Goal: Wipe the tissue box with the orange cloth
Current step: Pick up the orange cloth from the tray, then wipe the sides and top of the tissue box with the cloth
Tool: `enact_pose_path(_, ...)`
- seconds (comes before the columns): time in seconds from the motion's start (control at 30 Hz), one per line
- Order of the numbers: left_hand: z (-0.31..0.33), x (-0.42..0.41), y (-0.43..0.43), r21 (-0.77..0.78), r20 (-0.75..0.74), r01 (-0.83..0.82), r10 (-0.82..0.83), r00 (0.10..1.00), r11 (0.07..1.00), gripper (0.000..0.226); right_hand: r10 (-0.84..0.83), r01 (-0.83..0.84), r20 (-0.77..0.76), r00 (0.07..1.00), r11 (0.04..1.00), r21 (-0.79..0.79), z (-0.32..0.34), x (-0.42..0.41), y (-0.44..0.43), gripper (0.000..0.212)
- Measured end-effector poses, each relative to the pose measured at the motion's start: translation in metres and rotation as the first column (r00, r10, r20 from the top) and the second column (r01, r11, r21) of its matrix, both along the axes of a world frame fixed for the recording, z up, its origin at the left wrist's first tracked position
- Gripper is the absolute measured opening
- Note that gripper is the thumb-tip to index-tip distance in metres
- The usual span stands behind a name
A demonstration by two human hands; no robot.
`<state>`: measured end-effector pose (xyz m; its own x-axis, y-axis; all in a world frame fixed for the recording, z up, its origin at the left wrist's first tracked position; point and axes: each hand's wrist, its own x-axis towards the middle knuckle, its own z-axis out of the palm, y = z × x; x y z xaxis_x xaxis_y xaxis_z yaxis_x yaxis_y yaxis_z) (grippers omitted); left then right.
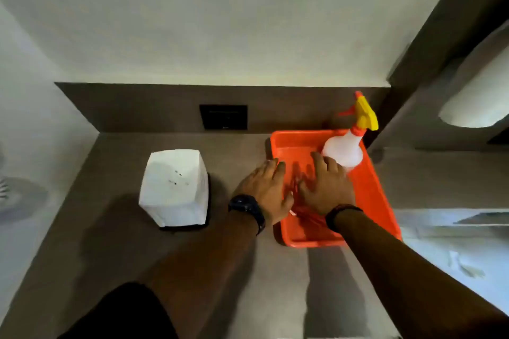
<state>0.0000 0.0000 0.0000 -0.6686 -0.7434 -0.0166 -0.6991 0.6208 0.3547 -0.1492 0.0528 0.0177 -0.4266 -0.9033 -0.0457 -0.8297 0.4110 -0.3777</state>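
Countertop of dull grey-brown laminate runs the width of the view, and at its left stands the white, roughly cube-shaped tissue box on a dark base, untouched and well apart from both hands. Just right of it the left hand, a dark watch on its wrist, reaches over the near-left rim of the shallow orange plastic tray, fingers spread and flat, gripping nothing that shows. Between the hands, on the tray floor, lies what seems to be the crumpled orange cloth; it blends with the tray and motion blur hides its outline. The right hand, a dark band at its wrist, is spread palm-down over the cloth, and I cannot tell whether its fingers have pinched the fabric. Behind it, in the tray's far corner, stands a translucent spray bottle with a yellow and orange trigger head.

The step in hand looks like fetching the cloth, so wiping has not begun. Next the cloth must be gathered, lifted clear of the tray without knocking the bottle, and carried left to the box.

A dark wall plate sits in the brown backsplash below a pale wall; the room is dim.
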Motion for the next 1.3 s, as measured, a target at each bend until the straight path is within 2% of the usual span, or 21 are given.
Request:
enact_pose_path(0.1, -0.016, -0.005, 0.006, 0.013, 0.046, 0.016, -0.016, 0.999, 1.0, 0.076, 0.048, -0.035, -0.069, 0.996, 0.983, 0.179, -0.019, -0.003, 0.003, 0.074)
enact_pose_path(0.2, -0.029, -0.003, 0.014, 0.012, 0.036, 0.045, -0.045, 0.998, 0.999, 0.075, 0.095, -0.076, -0.048, 0.994, 0.948, 0.308, -0.036, -0.003, 0.007, 0.079)
enact_pose_path(0.4, -0.035, 0.004, 0.018, -0.014, 0.022, 0.063, -0.063, 0.998, 0.998, 0.072, 0.005, 0.011, -0.053, 0.999, 0.956, 0.293, -0.049, 0.006, -0.001, 0.075)
enact_pose_path(0.53, -0.017, 0.011, 0.004, 0.017, 0.063, 0.083, -0.084, 0.994, 0.996, 0.084, -0.06, 0.071, -0.053, 0.997, 0.966, 0.247, -0.05, 0.008, -0.005, 0.061)
enact_pose_path(0.63, 0.021, 0.034, -0.019, -0.073, -0.048, 0.087, -0.091, 0.995, 0.993, 0.09, -0.17, 0.164, 0.048, 0.984, 0.98, 0.109, -0.042, 0.008, -0.006, 0.052)
enact_pose_path(0.7, 0.051, 0.057, -0.037, -0.168, -0.136, 0.055, -0.078, 0.988, 0.984, 0.088, -0.224, 0.246, 0.174, 0.959, 0.962, -0.121, -0.027, 0.014, -0.014, 0.058)
enact_pose_path(0.8, 0.084, 0.097, -0.064, -0.195, -0.132, -0.015, -0.011, 0.991, 0.981, 0.098, -0.073, 0.262, 0.375, 0.924, 0.836, -0.482, 0.01, 0.045, -0.033, 0.062)
enact_pose_path(0.87, 0.093, 0.123, -0.078, -0.189, -0.007, -0.024, 0.022, 1.0, 0.982, 0.115, 0.09, 0.253, 0.499, 0.862, 0.777, -0.577, 0.028, 0.079, -0.043, 0.063)
enact_pose_path(0.93, 0.091, 0.145, -0.087, -0.14, 0.135, -0.006, 0.025, 0.991, 0.99, 0.135, 0.19, 0.275, 0.627, 0.755, 0.777, -0.566, 0.031, 0.111, -0.05, 0.059)
enact_pose_path(1.07, 0.062, 0.172, -0.093, 0.048, 0.275, -0.017, 0.003, 0.962, 0.999, 0.153, 0.139, 0.413, 0.859, 0.492, 0.832, -0.371, -0.002, 0.153, -0.047, 0.038)
enact_pose_path(1.13, 0.046, 0.177, -0.091, 0.043, 0.307, -0.027, 0.013, 0.952, 0.999, 0.153, 0.098, 0.431, 0.959, 0.267, 0.878, -0.21, -0.017, 0.17, -0.046, 0.031)
enact_pose_path(1.17, 0.041, 0.178, -0.091, 0.023, 0.305, -0.029, 0.02, 0.952, 0.999, 0.15, 0.069, 0.386, 0.984, 0.162, 0.914, -0.127, -0.024, 0.178, -0.047, 0.034)
enact_pose_path(1.2, 0.037, 0.177, -0.091, 0.0, 0.295, -0.022, 0.021, 0.955, 1.0, 0.147, 0.052, 0.332, 0.994, 0.098, 0.94, -0.082, -0.029, 0.186, -0.049, 0.039)
enact_pose_path(1.23, 0.035, 0.178, -0.091, -0.024, 0.282, -0.011, 0.018, 0.959, 1.0, 0.143, 0.049, 0.285, 0.994, 0.098, 0.955, -0.075, -0.032, 0.193, -0.051, 0.043)
enact_pose_path(1.3, 0.033, 0.177, -0.092, -0.053, 0.264, 0.002, 0.012, 0.964, 0.999, 0.14, 0.046, 0.268, 0.987, 0.157, 0.96, -0.087, -0.036, 0.202, -0.056, 0.045)
